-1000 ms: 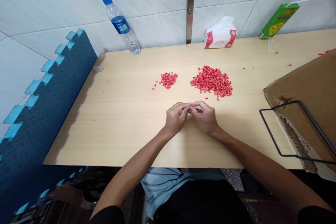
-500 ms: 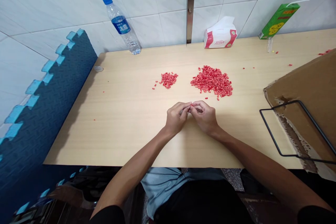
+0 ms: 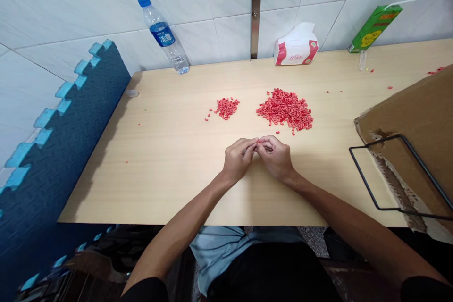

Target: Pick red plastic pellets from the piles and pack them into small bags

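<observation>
My left hand (image 3: 239, 156) and my right hand (image 3: 275, 155) meet fingertip to fingertip over the front half of the table (image 3: 170, 184). Both are closed in a pinch around one small red plastic piece (image 3: 258, 141), mostly hidden by the fingers. Just beyond my right hand spreads a large pile of small red tube-shaped pieces (image 3: 286, 109). A smaller pile of the same pieces (image 3: 227, 108) lies to its left, past my left hand. One loose red piece (image 3: 278, 132) rests between the large pile and my right hand.
Along the tiled wall stand a water bottle (image 3: 164, 35), a tissue pack (image 3: 296, 49) and a green drink carton (image 3: 375, 28) with a straw. A cardboard box (image 3: 410, 113) with a black wire frame (image 3: 375, 203) takes up the right side. Blue foam matting (image 3: 85, 118) borders the left edge.
Both hands keep the same place and the same pinch. Slightly less red shows between the fingertips. The piles look unchanged.
</observation>
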The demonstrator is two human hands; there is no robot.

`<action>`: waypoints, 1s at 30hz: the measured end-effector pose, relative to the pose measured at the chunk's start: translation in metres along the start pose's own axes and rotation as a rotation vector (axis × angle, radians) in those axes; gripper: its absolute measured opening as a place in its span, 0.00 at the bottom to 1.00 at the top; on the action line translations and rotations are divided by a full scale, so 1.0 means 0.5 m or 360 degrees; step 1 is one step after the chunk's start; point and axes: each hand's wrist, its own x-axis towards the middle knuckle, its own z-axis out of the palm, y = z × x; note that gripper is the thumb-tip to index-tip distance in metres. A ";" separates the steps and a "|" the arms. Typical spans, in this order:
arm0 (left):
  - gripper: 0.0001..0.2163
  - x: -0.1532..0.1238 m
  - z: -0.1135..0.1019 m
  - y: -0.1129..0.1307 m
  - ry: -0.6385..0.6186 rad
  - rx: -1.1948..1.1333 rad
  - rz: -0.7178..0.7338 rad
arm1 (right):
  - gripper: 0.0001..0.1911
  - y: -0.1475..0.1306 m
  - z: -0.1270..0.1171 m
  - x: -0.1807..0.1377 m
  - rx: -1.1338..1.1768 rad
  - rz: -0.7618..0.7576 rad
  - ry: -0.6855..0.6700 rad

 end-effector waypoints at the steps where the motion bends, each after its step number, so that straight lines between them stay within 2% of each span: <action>1: 0.08 0.000 0.000 0.000 0.0001 0.0001 0.0000 | 0.07 0.001 0.000 0.000 0.0001 -0.0001 -0.0002; 18: 0.08 0.002 0.002 -0.006 -0.0002 -0.0123 -0.0146 | 0.08 0.004 0.002 0.001 0.0068 0.0035 -0.0028; 30: 0.08 0.001 0.002 -0.009 -0.0018 -0.0142 -0.0151 | 0.07 0.000 0.001 0.001 0.0059 0.0009 -0.0004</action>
